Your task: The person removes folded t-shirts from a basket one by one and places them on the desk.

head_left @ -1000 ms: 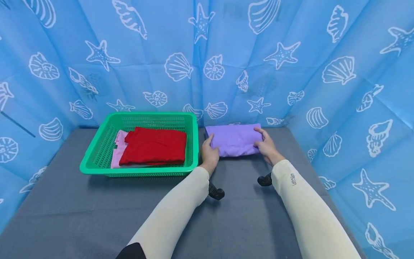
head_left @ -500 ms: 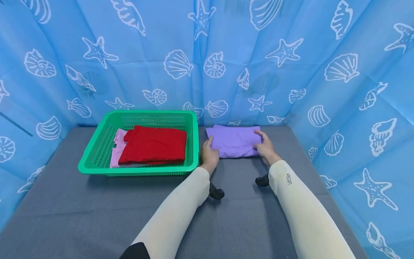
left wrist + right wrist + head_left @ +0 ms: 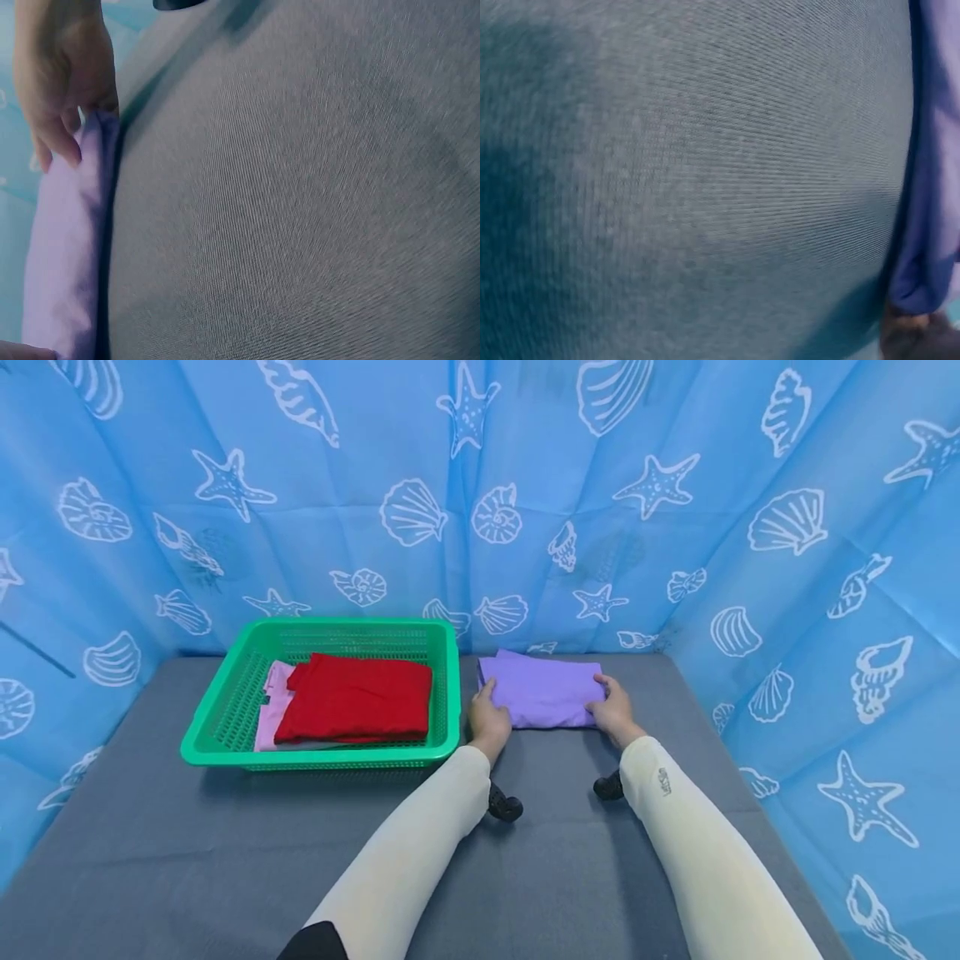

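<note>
A folded purple cloth (image 3: 547,693) lies at the back of the grey table, right of the green basket. My left hand (image 3: 489,718) holds its left end, thumb over the front corner and fingers along the side. At the right end my right hand (image 3: 615,708) grips the cloth, its thumb near the front edge. In the left wrist view the right hand (image 3: 67,75) pinches the far end of the purple cloth (image 3: 67,247). The right wrist view has the cloth (image 3: 937,165) along its right edge, with part of the left hand (image 3: 919,337) at the bottom.
The green basket (image 3: 322,758) stands close to the left hand. Inside are a folded red cloth (image 3: 360,697) and, partly beneath it, a pink one (image 3: 272,710). A blue shell-print curtain (image 3: 540,485) hangs behind and beside the grey table (image 3: 300,843).
The purple cloth's back right corner has come down and the cloth now lies flatter. My right hand has lowered slightly with it; the left hand has barely moved.
</note>
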### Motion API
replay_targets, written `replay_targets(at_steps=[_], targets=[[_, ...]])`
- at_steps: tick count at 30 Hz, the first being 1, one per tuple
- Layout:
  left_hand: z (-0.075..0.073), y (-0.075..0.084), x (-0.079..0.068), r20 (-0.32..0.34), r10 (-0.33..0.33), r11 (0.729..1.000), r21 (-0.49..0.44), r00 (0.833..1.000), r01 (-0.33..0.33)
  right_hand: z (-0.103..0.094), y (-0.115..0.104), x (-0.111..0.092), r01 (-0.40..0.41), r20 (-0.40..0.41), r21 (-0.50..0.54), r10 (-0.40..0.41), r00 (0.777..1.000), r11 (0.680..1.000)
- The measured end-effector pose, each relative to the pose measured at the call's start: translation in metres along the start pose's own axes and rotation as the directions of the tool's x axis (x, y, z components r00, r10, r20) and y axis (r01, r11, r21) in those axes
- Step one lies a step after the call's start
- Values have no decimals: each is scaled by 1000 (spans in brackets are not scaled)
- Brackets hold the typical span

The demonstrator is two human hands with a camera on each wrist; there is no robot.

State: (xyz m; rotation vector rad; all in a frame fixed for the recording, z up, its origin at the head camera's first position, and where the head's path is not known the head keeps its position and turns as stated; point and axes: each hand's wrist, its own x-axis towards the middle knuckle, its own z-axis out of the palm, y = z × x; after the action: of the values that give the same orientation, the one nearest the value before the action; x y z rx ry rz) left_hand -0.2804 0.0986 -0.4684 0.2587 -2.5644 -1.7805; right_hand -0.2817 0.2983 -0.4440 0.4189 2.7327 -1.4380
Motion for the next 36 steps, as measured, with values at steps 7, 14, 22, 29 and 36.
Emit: replay_targets(at_steps=[7, 14, 22, 29, 36], targets=[[-8, 9, -25, 32, -47, 998, -36, 998, 48, 8, -14, -15, 31, -51, -197, -42, 998, 980], [-21, 10, -53, 71, -46, 996, -73, 996, 51, 13, -31, -36, 88, -101, -19, -90, 991, 996], [-57, 8, -82, 332, 55, 992, -127, 942, -13, 30, -57, -66, 204, -102, 199, -186, 977, 959], [-100, 17, -99, 490, 181, 979, -174, 853, -108, 49, -84, -85, 296, 12, 260, -309, 951, 919], [-148, 26, -88, 462, 304, 937, -302, 833, -174, 71, -114, -94, 315, 91, 340, -364, 927, 886]])
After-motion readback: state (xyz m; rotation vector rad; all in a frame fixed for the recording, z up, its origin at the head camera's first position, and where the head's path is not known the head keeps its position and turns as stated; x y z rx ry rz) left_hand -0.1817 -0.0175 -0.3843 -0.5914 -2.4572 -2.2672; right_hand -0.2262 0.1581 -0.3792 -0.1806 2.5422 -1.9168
